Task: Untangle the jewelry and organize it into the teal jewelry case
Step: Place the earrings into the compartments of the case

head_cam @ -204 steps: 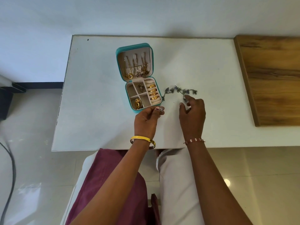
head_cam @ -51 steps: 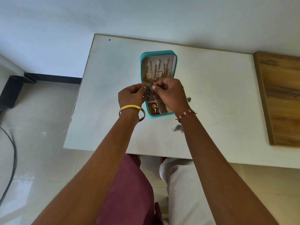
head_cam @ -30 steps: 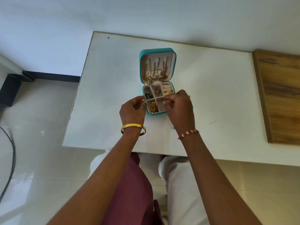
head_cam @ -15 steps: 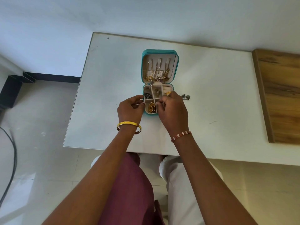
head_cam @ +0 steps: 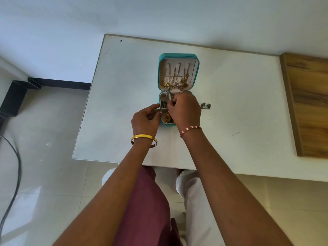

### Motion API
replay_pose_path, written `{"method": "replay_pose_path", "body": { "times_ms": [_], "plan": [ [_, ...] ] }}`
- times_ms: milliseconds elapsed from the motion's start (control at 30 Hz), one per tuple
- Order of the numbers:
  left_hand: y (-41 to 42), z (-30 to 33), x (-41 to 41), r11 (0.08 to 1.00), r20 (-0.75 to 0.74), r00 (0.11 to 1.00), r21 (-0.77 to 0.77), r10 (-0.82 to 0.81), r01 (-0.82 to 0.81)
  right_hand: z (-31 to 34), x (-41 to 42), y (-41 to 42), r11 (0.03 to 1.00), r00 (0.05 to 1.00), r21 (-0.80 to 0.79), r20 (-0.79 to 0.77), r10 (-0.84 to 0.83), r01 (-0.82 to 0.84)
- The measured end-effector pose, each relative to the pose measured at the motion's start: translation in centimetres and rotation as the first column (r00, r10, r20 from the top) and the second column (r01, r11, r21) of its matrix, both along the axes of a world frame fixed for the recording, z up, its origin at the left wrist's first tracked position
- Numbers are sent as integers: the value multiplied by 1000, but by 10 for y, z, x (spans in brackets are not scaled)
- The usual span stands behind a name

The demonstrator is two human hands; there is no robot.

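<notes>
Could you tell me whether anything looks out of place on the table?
Yes: a small dark silvery piece lies loose on the table, right of the case, while the other jewelry sits inside.

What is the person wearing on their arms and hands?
Both arms are bare, with no sleeves in view. The left wrist has a smooth, shiny gold bangle. The right wrist has a thin bracelet of red and white beads or threads. The left hand has a dark red painted nail. The right hand shows no rings from this angle.
</notes>
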State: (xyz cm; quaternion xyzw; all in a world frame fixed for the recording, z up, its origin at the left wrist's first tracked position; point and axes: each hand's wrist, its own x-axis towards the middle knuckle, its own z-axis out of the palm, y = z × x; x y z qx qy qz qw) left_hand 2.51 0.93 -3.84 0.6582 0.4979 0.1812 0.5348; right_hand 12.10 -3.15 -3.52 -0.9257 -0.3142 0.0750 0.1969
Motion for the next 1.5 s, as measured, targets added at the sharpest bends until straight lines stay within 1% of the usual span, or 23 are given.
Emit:
{"method": "replay_pose_path", "body": {
  "times_ms": [133, 267, 400, 467, 533, 633, 767, 867, 1067, 1167, 1300, 1433, 1500],
  "plan": [
    [-1, 0, 0, 1000, -5, 1000, 6, -1, 1, -2, -2, 2, 999, 999, 5, -20, -37, 38],
    [-1, -2, 0, 1000, 8, 1000, -2, 7, -7, -2, 0, 0, 999, 999, 17, -45, -31, 32],
    [-1, -4, 0, 1000, 4, 1000, 15, 10, -10, 1, 5, -2, 991, 995, 121, -96, -41, 52],
    [-1, -5, 0, 1000, 10, 1000, 14, 17, -17, 2, 7, 1, 985, 996, 164, -87, -31, 45],
    [-1, -5, 0, 1000, 8, 1000, 12, 19, -19, 2, 8, 8, 989, 999, 147, -46, 6, 1],
    [-1, -6, 0, 1000, 16, 1000, 6, 20, -20, 2, 11, 16, 995, 999, 82, 1, 50, -50],
    [0, -7, 0, 1000, 19, 1000, 6, 21, -21, 2, 15, 19, 999, 1000, 25, 19, 19, -20],
    [0, -8, 0, 1000, 13, 1000, 13, 21, -21, 4, 13, 19, 1000, 1000, 20, 14, 0, 0],
    [0, -8, 0, 1000, 22, 999, 5, 26, -26, 4, 9, 20, 993, 1000, 116, -14, -23, 25],
    [0, -8, 0, 1000, 12, 1000, 14, 21, -21, 5, 10, 22, 995, 1000, 103, -17, -11, 12],
    [0, -9, 0, 1000, 10, 1000, 15, 20, -21, 4, 9, 21, 991, 999, 133, -25, -25, 28],
    [0, -8, -1, 1000, 14, 999, 9, 29, -29, 3, 6, 15, 970, 993, 226, -95, -71, 91],
    [-1, -8, -1, 999, 18, 999, 7, 35, -35, 0, 5, 11, 964, 990, 254, -133, -40, 73]
  ]
}}
